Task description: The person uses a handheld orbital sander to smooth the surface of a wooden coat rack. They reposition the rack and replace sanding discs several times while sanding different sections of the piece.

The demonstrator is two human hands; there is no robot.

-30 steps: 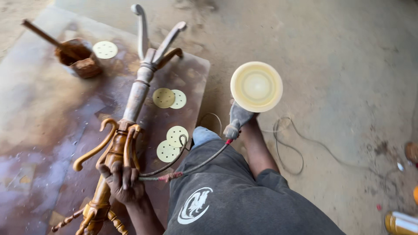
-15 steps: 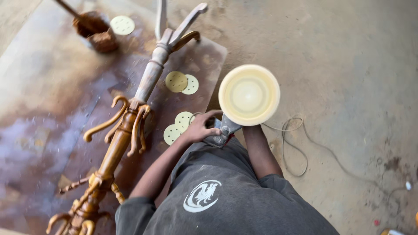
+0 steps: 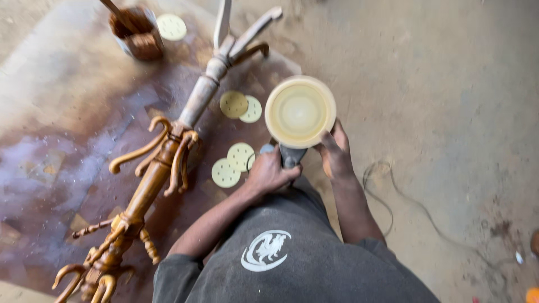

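Head view. My left hand (image 3: 269,171) is closed around the grey body of the sander (image 3: 289,154), held just above my lap. My right hand (image 3: 335,150) grips the rim of its round cream pad (image 3: 300,111), which faces up, bare of any disc. Loose sanding discs (image 3: 233,165) lie on the stained board (image 3: 67,112) beside the wooden coat stand (image 3: 163,163), which rests on its side. The cord (image 3: 393,191) trails across the floor at my right. Likely hazard: should the sander start, the spinning pad would catch my right fingers; the cord could also snag.
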